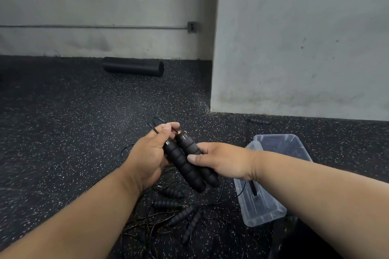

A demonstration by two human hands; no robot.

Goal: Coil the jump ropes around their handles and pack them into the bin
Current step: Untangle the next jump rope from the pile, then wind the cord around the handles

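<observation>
Two black ribbed jump-rope handles (185,162) lie side by side in the air above the floor. My right hand (223,162) grips them from the right, thumb across the front. My left hand (151,151) holds them from the left and pinches the thin black rope (154,128) near the handle tops. Below them a tangle of other ropes and handles (179,212) lies on the floor. The clear plastic bin (261,210) stands to the right, partly behind my right forearm, with a thin dark strip inside.
A black foam roller (133,66) lies by the back wall. One loose handle (259,121) rests near the concrete pillar (294,48). The floor is dark speckled rubber.
</observation>
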